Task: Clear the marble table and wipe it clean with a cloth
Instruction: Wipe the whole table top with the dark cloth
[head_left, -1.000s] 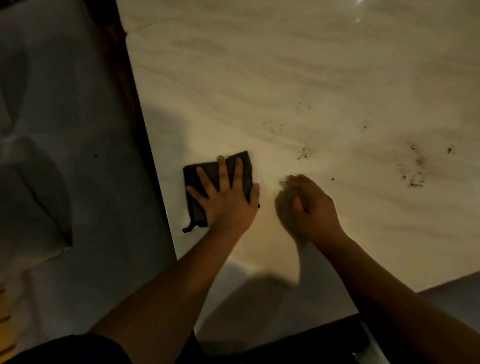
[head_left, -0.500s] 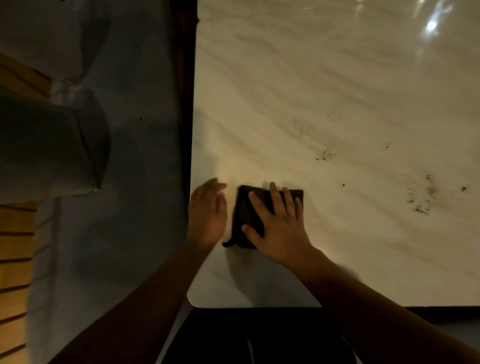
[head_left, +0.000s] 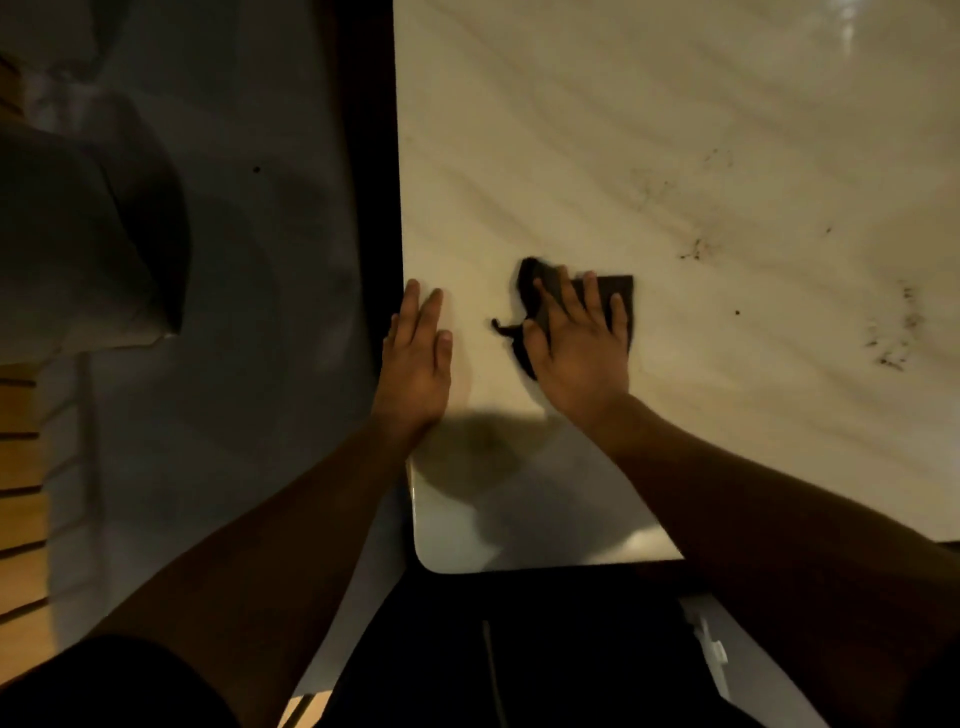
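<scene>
1. Dim rm: pale marble table (head_left: 675, 130) fills the right of the view, darker floor on the left.
2. Fingers (head_left: 589, 291) of the right hand (head_left: 576, 348) are straight & spread, pressing flat on the dark cloth (head_left: 618, 291). Cloth lies near the table's L edge, its L side bunched.
3. Left hand (head_left: 415, 358): fingers straight, together, flat at the table edge, holding nothing, near the cloth.
4. Dark specks (head_left: 893, 332) lie right of & beyond the cloth. The right hand is nearer, so the next wipe prob. goes rightward.
</scene>
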